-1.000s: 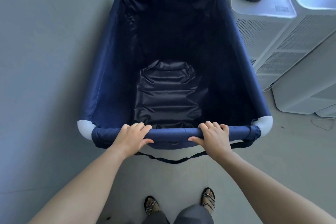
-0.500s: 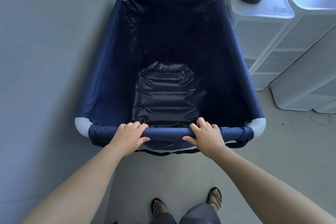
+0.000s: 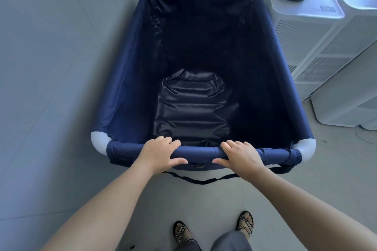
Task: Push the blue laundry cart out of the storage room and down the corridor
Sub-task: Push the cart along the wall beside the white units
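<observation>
Head view: my left hand (image 3: 158, 155) and right hand (image 3: 240, 156) both curl over the near rail (image 3: 199, 152) of the blue laundry cart (image 3: 126, 79), fingers across the top, thumbs on the side facing me. Ahead of my grip the cart lies empty, its far end close to a wall (image 3: 61, 47). White appliances (image 3: 318, 51) stand just right of it. No doorway or corridor shows, so I judge the pushing barely begun; nearly all of the route remains.
</observation>
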Demonstrator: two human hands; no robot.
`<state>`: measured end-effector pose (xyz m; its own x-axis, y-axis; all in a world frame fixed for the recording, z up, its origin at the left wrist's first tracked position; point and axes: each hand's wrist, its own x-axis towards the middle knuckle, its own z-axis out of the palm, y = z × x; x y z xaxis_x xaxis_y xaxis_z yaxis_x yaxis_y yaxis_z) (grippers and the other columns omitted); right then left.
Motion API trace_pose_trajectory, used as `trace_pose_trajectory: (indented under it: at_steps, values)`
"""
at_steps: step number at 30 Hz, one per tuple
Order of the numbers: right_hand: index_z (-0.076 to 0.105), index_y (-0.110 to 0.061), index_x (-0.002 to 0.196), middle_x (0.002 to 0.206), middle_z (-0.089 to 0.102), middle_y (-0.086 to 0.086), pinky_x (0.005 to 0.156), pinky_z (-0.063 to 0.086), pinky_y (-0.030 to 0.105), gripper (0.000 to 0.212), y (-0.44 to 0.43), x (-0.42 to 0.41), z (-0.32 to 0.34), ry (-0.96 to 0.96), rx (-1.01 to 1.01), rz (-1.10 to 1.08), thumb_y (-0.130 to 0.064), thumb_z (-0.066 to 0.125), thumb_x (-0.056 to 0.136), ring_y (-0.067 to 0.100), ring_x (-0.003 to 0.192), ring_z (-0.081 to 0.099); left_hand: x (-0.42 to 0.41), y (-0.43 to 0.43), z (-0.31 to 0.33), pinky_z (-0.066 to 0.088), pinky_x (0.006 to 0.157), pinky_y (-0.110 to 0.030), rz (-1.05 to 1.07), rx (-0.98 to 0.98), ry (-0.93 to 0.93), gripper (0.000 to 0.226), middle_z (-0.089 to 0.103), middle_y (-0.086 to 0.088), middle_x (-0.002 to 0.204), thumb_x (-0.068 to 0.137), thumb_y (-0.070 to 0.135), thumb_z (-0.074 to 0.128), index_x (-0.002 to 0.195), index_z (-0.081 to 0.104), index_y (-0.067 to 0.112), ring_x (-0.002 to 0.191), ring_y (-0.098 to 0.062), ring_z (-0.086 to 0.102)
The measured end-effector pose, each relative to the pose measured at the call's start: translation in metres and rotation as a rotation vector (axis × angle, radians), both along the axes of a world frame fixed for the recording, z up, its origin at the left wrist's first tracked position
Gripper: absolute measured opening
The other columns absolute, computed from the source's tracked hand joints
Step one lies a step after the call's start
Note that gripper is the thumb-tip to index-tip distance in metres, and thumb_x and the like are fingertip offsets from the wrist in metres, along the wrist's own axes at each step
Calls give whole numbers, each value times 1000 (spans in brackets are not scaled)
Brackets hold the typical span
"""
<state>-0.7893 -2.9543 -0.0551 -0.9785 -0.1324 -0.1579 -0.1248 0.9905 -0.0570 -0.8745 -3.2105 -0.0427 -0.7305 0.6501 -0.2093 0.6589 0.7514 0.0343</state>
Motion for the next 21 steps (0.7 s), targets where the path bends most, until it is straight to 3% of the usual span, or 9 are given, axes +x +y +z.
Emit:
trace_pose_trajectory:
  at_steps: [3,6,8,13,16,19,21]
  values:
    - [55,-15,90,80,60,-2,65,39,31,62,-1,6,-1,77,-43,18,-70,28,81,21,71,59,-2,-9,1,30,49,-25,-116,83,76,52,57,6,79,80,70,44,96,58,22,69,-14,52]
    - [56,-14,69,58,55,-3,49,43,30,51,-5,10,-6,252,-36,18,-64,50,76,19,49,55,-3,-12,6,12,39,-15,-188,83,148,45,55,8,56,64,66,68,71,64,21,45,-11,51]
    - [56,-15,65,55,54,-4,45,43,28,49,-5,9,-10,308,-33,13,-63,54,73,18,45,53,-6,-11,4,12,37,-15,-206,108,162,45,53,9,54,63,66,63,67,63,22,43,-10,49]
    - [57,-14,66,56,56,-4,45,42,26,53,-2,-2,-12,377,-39,39,-63,41,76,17,44,53,-18,-9,0,24,40,-19,-195,120,106,48,50,6,59,72,66,54,73,61,18,50,-13,48]
    - [57,-13,67,57,57,-3,46,42,27,54,0,-13,-8,342,-64,29,-64,42,77,18,46,55,-31,-8,-8,27,51,-26,-94,102,54,52,43,6,75,81,69,44,92,55,19,67,-13,41]
    - [59,-11,76,68,62,1,54,42,34,53,-2,-23,-6,272,-131,1,-64,51,78,23,59,59,-43,-10,-10,27,53,-26,-38,66,9,54,39,9,78,80,73,37,95,50,23,70,-12,38]
    - [58,-12,79,73,63,1,58,39,33,55,-11,-30,-6,258,-149,-6,-66,45,80,24,63,59,-52,-19,-7,30,56,-27,-19,22,-4,56,41,9,81,79,74,34,98,50,24,73,-12,40]
